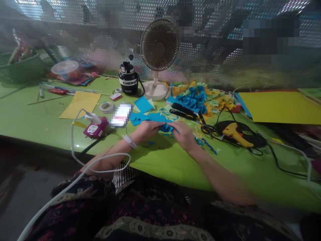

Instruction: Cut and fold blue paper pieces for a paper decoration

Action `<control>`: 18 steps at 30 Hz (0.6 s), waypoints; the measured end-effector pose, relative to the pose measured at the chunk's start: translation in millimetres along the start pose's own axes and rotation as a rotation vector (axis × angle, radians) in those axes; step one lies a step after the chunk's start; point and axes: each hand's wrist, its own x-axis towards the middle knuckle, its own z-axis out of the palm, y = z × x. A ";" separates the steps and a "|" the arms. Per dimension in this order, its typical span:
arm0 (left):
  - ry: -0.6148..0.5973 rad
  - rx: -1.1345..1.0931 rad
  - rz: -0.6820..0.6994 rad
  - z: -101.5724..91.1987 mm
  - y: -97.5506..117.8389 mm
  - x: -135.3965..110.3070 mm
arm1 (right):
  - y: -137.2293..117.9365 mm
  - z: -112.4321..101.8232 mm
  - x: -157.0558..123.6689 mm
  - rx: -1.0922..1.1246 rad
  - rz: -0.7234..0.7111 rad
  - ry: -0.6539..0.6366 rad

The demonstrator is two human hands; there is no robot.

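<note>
Both hands meet at a small piece of folded blue paper just above the green table. My left hand, with a white band at its wrist, pinches the paper's left side. From the other side, my right hand pinches it between thumb and fingers. Scraps and sheets of blue paper lie right behind the hands. A black stapler rests beyond my right hand, beside a pile of blue, yellow and pale green paper flowers. Black-handled scissors lie to the right.
A yellow glue gun with its cord lies right. Left are a phone, a tape roll, a purple power socket and yellow paper. A fan and black bottle stand behind. A white cable crosses my left forearm.
</note>
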 end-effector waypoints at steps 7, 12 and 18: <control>0.023 0.148 0.020 1.9 0.0 -2.4 | -5.0 2.2 0.3 -0.145 0.003 -0.102; 0.036 0.222 0.006 5.5 6.5 -3.5 | -10.1 5.9 0.9 -0.158 0.085 -0.107; 0.065 0.277 -0.041 12.1 15.1 -5.6 | -15.7 10.0 3.1 -0.047 0.284 -0.109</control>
